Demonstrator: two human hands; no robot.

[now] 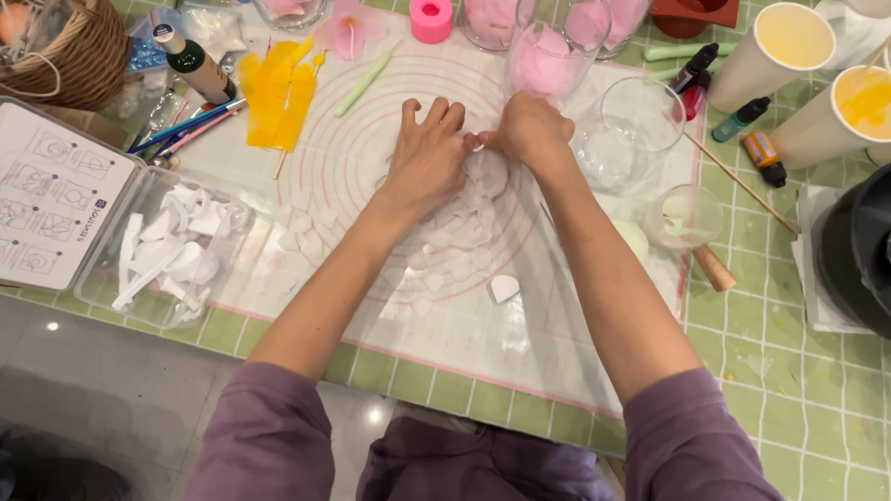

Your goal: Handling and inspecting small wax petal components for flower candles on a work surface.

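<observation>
Lying on the middle of a translucent mat (562,346) with pink ring markings, a loose heap of thin white petals (467,221) sits directly under and just in front of the two hands. The heap spreads from the fingertips back toward the person, trailing into scattered single pieces, among them a small heart-shaped piece (504,287) nearer the mat's near edge. No clear long axis shows; the cluster is roughly round and follows the rings.

The left hand (426,160) lies flat, fingers spread wide, palm down on the far-left part of the heap. The right hand (531,134) is bunched narrow, fingertips pinched together at the heap's far edge, seemingly nipping a petal, though what sits between the fingers is too small to tell. The two hands touch at the fingertips, so both are equally near the heap; the right works its top edge, the left covers its side.

Just beside the right hand stands an empty clear glass (636,129), and behind the hands a glass with pink pieces (549,55). Left of the mat, a clear tray (98,295) holds more white shapes, with a printed sheet (37,198) next to it. Yellow pieces (277,98) and a green stick (365,82) lie on the mat's far left. To the right are two paper cups (852,108) of yellow liquid, small dye bottles (756,139), a wooden skewer (739,183) and a black pot (881,250). Everything rests on a green tiled bench (810,397), crowded at the far side and right.
</observation>
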